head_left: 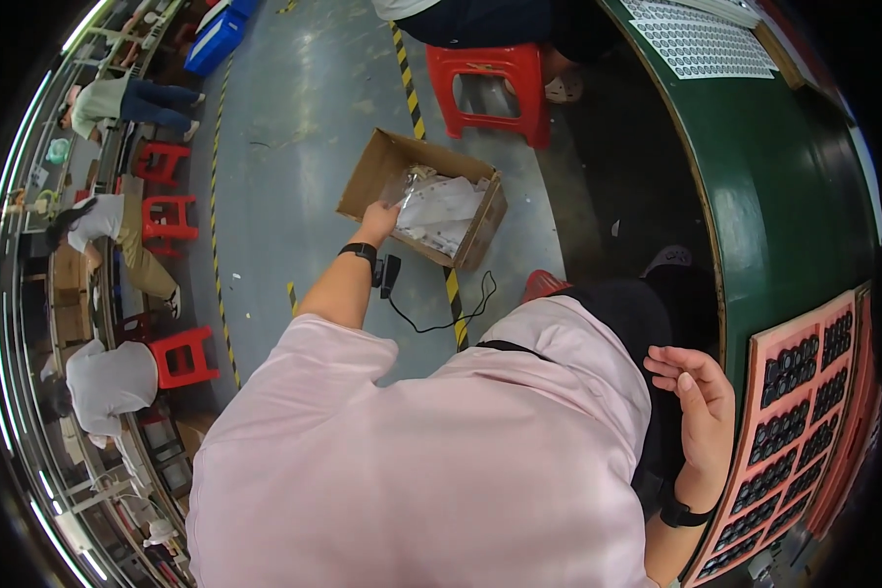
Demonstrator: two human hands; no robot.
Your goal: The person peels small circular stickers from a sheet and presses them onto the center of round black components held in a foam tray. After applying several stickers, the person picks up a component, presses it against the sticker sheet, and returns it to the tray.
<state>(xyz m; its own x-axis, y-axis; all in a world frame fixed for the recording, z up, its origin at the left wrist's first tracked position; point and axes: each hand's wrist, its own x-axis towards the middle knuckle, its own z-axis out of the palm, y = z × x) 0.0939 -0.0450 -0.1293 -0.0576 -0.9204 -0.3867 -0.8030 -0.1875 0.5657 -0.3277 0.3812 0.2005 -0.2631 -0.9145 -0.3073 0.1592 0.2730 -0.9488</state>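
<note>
My left hand (380,220) reaches down to the near left edge of an open cardboard box (478,231) on the floor. Its fingers are closed at the edge; clear plastic film (400,186) shows beside them, but I cannot make out what they grip. White crumpled sheets and scraps (441,208) lie inside the box. My right hand (694,402) is raised by the bench, palm turned inward, with loosely bent fingers apart and nothing in it. Close to it stands a pink tray (758,421) holding rows of round black parts.
A green-topped bench (755,206) runs along my right, with a sheet of printed round marks (701,39) on it. Ahead, a person sits on a red stool (488,83). A black cable (436,328) hangs from my left wrist. People work at benches on the left.
</note>
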